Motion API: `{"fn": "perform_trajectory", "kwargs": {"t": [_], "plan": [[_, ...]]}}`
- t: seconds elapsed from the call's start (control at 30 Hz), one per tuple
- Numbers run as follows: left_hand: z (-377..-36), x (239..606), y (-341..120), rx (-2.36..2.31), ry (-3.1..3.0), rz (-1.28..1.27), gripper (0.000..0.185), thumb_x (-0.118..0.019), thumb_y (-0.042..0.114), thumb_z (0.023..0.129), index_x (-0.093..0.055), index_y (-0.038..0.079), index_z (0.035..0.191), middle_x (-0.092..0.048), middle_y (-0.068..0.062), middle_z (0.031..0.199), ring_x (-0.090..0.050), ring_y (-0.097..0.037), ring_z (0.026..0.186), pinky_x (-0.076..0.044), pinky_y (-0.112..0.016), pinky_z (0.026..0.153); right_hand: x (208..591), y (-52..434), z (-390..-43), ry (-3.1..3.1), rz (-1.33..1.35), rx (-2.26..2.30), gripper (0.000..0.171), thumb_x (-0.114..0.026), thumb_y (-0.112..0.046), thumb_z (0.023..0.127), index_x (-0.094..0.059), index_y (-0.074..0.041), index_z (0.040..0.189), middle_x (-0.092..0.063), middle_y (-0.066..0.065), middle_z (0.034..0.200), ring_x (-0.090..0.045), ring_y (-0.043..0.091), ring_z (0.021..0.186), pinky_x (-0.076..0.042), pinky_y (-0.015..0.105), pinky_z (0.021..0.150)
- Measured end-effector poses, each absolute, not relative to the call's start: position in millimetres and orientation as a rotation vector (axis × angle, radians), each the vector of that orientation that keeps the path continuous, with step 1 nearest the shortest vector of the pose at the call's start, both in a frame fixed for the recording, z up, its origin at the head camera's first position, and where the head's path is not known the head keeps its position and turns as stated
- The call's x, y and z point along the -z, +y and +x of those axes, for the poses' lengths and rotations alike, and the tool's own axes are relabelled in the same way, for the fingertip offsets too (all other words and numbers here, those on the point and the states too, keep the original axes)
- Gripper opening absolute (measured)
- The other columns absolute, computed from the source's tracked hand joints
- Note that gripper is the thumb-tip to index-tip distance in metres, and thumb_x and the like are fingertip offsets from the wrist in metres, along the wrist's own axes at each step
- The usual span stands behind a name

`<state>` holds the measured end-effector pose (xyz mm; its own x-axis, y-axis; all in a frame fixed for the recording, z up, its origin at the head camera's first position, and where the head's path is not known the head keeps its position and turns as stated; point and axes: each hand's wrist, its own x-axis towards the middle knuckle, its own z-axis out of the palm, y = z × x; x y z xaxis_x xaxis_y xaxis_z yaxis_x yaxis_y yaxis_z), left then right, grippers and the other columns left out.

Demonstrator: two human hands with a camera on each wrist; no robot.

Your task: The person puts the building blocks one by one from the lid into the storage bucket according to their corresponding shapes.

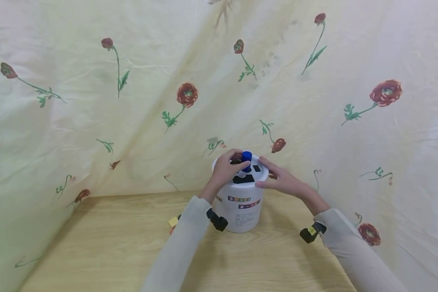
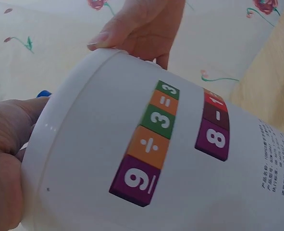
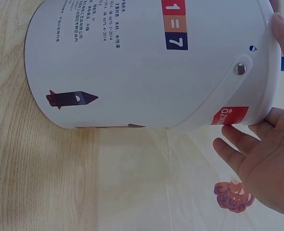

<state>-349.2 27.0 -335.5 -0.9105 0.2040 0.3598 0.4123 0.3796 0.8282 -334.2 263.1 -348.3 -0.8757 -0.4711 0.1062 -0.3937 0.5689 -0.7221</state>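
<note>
A white bucket (image 1: 239, 211) printed with coloured number blocks stands upright on the wooden table. Its white lid (image 1: 263, 172) has several dark patches that look like cut-outs. On the lid, my left hand (image 1: 224, 168) pinches a blue cylinder (image 1: 246, 155), thumb in front and fingers behind. The cylinder's lower end is partly hidden by the thumb. My right hand (image 1: 282, 180) rests its fairly straight, spread fingers and thumb against the right side of the rim. In the right wrist view its fingers (image 3: 233, 144) touch the bucket near a red label (image 3: 230, 116).
Partly hidden behind the left forearm, a yellow piece (image 1: 173, 222) and a bit of red lie on the wooden table (image 1: 131, 243). A flower-patterned cloth (image 1: 142, 101) hangs behind the bucket and along the sides. Both wrists wear black cameras (image 1: 217, 221).
</note>
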Motion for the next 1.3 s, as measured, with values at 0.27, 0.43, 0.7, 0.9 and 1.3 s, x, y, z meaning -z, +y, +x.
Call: {"fn": "perform_trajectory", "kwargs": {"t": [0.27,0.43,0.7,0.9,1.3], "plan": [[-348.9,336.4,20.7,1.634,-2.451,-0.540,0.045,-0.070,0.036,0.096,-0.061,0.021,0.138,-0.068,-0.005,0.131,-0.063,-0.023,0.122,-0.051,-0.045,0.106,348.9,261.9,-333.8,2.695,-0.746,1.202,0.093,-0.069,-0.039,0.096,-0.012,-0.017,0.165,-0.006,0.014,0.172,-0.021,0.047,0.154,-0.029,0.064,0.118],[-349.4,336.3,18.6,1.680,-2.441,-0.561,0.046,-0.070,0.036,0.097,-0.060,0.020,0.139,-0.068,-0.004,0.133,-0.064,-0.023,0.123,-0.052,-0.042,0.105,348.4,261.5,-333.3,2.687,-0.753,1.208,0.093,-0.069,-0.038,0.096,-0.011,-0.016,0.165,-0.005,0.014,0.172,-0.020,0.047,0.154,-0.028,0.065,0.118],[-352.6,336.4,19.2,1.664,-2.466,-0.576,0.045,-0.071,0.034,0.096,-0.061,0.019,0.138,-0.068,-0.005,0.132,-0.064,-0.023,0.123,-0.051,-0.043,0.106,350.1,263.0,-335.6,2.688,-0.769,1.214,0.092,-0.069,-0.037,0.097,-0.011,-0.015,0.165,-0.004,0.014,0.173,-0.021,0.046,0.154,-0.029,0.064,0.118],[-354.3,336.5,20.0,1.651,-2.465,-0.589,0.042,-0.074,0.032,0.094,-0.065,0.018,0.132,-0.070,-0.005,0.128,-0.066,-0.023,0.120,-0.053,-0.042,0.104,350.2,262.5,-335.3,2.679,-0.764,1.232,0.092,-0.069,-0.036,0.097,-0.011,-0.014,0.165,-0.004,0.014,0.173,-0.019,0.046,0.154,-0.028,0.063,0.118],[-356.2,337.1,21.7,1.647,-2.475,-0.586,0.041,-0.074,0.033,0.094,-0.066,0.019,0.131,-0.071,-0.005,0.127,-0.067,-0.023,0.118,-0.054,-0.042,0.102,350.9,262.4,-335.0,2.673,-0.733,1.242,0.091,-0.069,-0.038,0.096,-0.012,-0.018,0.165,-0.004,0.013,0.173,-0.019,0.046,0.154,-0.029,0.064,0.118]]}}
